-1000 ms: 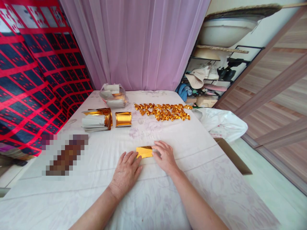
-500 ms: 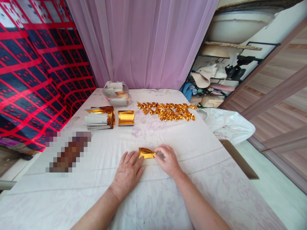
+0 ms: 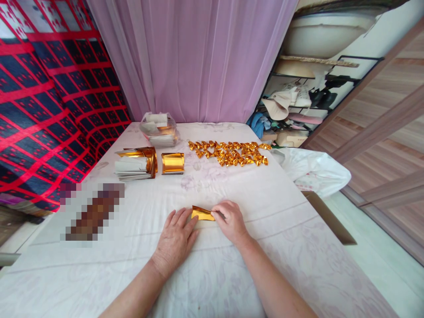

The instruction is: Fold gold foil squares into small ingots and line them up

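A folded piece of gold foil paper lies on the cloth-covered table between my hands, its right end narrower than its left. My left hand rests flat with the fingers stretched out, and its fingertips touch the left end of the paper. At the right end, my right hand pinches the paper between thumb and fingers. Beyond them are a small stack of gold foil sheets and a larger, fanned stack of foil sheets with pale backs. Folded gold foil pieces lie in rows at the far right.
A clear plastic bag of foil sheets stands at the table's far edge, before the purple curtain. A pixelated patch covers something on the left. Right of the table are a white plastic bag and a loaded shelf.
The foil paper's right end looks narrower and its upper edge slopes down more. My right hand has shifted very slightly left, still pinching; my left hand has stayed nearly in place.
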Available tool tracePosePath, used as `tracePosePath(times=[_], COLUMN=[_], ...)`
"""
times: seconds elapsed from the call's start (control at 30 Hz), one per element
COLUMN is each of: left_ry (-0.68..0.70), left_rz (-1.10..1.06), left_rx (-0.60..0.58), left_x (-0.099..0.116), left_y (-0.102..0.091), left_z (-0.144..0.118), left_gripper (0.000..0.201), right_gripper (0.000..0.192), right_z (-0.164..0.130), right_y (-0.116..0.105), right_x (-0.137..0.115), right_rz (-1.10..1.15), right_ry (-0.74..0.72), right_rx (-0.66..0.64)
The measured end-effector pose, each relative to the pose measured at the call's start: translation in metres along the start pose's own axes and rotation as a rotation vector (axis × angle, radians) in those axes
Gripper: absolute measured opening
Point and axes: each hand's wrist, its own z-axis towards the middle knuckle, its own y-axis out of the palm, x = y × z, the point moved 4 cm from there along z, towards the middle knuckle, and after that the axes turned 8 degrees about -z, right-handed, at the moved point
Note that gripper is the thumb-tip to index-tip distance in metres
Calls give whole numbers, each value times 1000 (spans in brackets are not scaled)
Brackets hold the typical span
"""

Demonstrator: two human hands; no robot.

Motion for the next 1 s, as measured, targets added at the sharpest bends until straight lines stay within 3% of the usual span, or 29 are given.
tracePosePath(times=[0.23, 0.5, 0.8, 1.0], left_ry=[16, 17, 19, 46], left_rz=[31, 7, -4, 0], left_rx=[10, 10, -5, -17], left_x=[-1, -1, -2, 0], left_y=[1, 1, 2, 0], left_z=[-1, -1, -1, 1], left_gripper=[34, 35, 35, 33], right_gripper=[10, 27, 10, 33], right_z=[-7, -11, -12, -12], right_y=[-4, 0, 0, -2], right_x=[-3, 3, -1, 0], right_rz=[12, -38, -51, -134], right_ry=[-45, 17, 15, 55], right_rx=[-18, -53, -112, -93])
